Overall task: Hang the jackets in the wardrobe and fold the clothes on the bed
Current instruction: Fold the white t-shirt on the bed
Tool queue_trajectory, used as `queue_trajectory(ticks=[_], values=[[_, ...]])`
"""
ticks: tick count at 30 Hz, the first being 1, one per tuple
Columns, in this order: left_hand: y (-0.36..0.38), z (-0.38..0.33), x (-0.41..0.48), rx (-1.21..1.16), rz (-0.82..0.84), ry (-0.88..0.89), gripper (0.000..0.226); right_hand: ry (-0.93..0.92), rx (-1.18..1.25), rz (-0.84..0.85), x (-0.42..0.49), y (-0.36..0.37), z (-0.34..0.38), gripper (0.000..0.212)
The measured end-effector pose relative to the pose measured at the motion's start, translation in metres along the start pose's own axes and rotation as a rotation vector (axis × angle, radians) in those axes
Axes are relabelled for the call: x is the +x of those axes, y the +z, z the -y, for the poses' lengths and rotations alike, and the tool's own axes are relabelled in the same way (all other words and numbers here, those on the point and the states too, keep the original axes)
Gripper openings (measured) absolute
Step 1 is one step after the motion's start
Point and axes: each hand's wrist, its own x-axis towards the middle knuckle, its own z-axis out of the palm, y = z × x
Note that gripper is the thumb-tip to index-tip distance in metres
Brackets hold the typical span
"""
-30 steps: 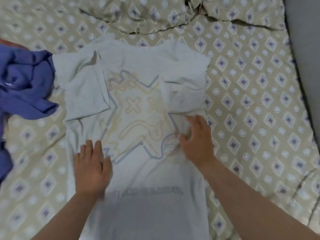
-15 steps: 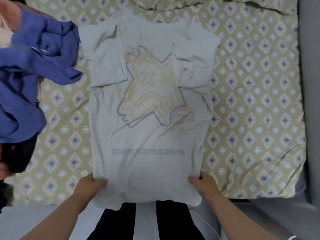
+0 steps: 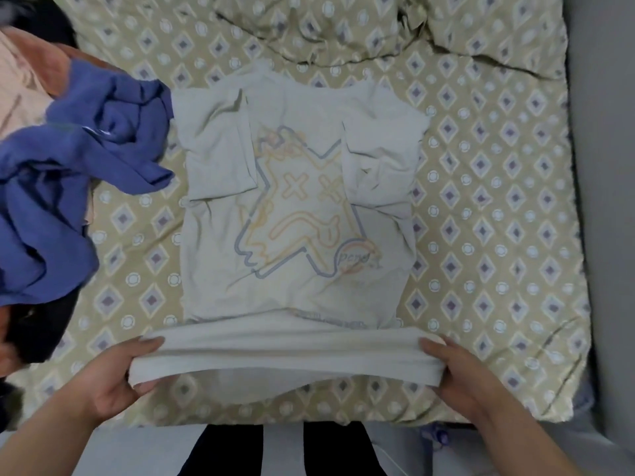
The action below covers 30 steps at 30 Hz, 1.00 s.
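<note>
Raised off the mattress since half a second earlier: bottom hem of the pale grey short-sleeved cotton T-shirt [image 3: 299, 207] with the outlined star print, now drawn up and forward toward the chest, partly covering the printed text line that lay exposed before. Grips the left end of the lifted hem with the left hand [image 3: 113, 383]: thumb on top, fingers [image 3: 146, 386] curled underneath, clamped on the fabric. Grips the right end likewise with the right hand [image 3: 464, 376]: thumb on top, remaining fingers hidden under the cloth. Holds the hem stretched as a straight band between both hands, clear of the surface. Upper body of the T-shirt: flat, print side up, at the centre of the beige bed sheet with purple diamond pattern [image 3: 498, 201], both sleeves folded inward over the chest. At the left edge of the view: crumpled blue fabric garment [image 3: 51, 201], close beside the T-shirt, piled with a peach-orange garment [image 3: 20, 84] and a black garment [image 3: 41, 324]. Along the top: rumpled bedding in the same pattern [image 3: 309, 29].
</note>
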Motion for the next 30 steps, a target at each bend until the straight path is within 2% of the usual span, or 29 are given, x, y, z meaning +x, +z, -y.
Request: queue_trajectory(ticks=[2,4,8,11,13,14,15,17,19,21,23,25,27,29,30], values=[[0.017,-0.020,0.000,-0.121,-0.013,0.005,0.027,-0.045,0.083,0.017,0.002,0.014,0.026,0.016],[0.038,-0.046,0.003,-0.266,-0.011,0.044,0.011,-0.090,0.183,-0.003,0.005,0.032,0.056,0.013],[0.089,-0.111,0.012,-0.433,-0.080,0.189,0.018,-0.200,0.214,-0.034,0.017,0.069,0.123,0.010],[0.118,-0.166,0.025,-0.463,-0.050,0.312,0.026,-0.302,0.292,0.034,0.031,0.101,0.172,0.014],[0.132,-0.192,0.035,-0.450,-0.055,0.425,0.028,-0.378,0.303,0.070,0.043,0.120,0.194,0.010],[0.136,-0.199,0.041,-0.408,-0.083,0.490,0.026,-0.407,0.260,0.053,0.051,0.129,0.200,0.002],[0.138,-0.201,0.047,-0.298,-0.134,0.560,0.021,-0.459,0.132,-0.018,0.059,0.134,0.202,0.012],[0.138,-0.192,0.061,0.156,-0.297,0.700,0.002,-0.573,-0.324,-0.220,0.080,0.136,0.194,0.038],[0.133,-0.176,0.083,0.621,-0.411,0.756,0.033,-0.652,-0.715,-0.325,0.096,0.134,0.175,0.045],[0.131,-0.165,0.100,0.862,-0.473,0.692,0.056,-0.671,-0.915,-0.329,0.110,0.136,0.156,0.052],[0.131,-0.161,0.115,0.942,-0.600,0.699,0.056,-0.704,-0.935,-0.378,0.124,0.140,0.142,0.069],[0.132,-0.165,0.125,0.907,-0.660,0.809,0.044,-0.690,-0.783,-0.461,0.135,0.145,0.138,0.073],[0.130,-0.170,0.129,0.836,-0.646,0.902,0.033,-0.616,-0.671,-0.532,0.141,0.150,0.139,0.052],[0.128,-0.172,0.130,0.739,-0.628,0.950,0.029,-0.609,-0.675,-0.536,0.145,0.149,0.139,0.018],[0.124,-0.174,0.131,0.677,-0.629,0.963,0.027,-0.627,-0.688,-0.521,0.144,0.146,0.139,0.010]])
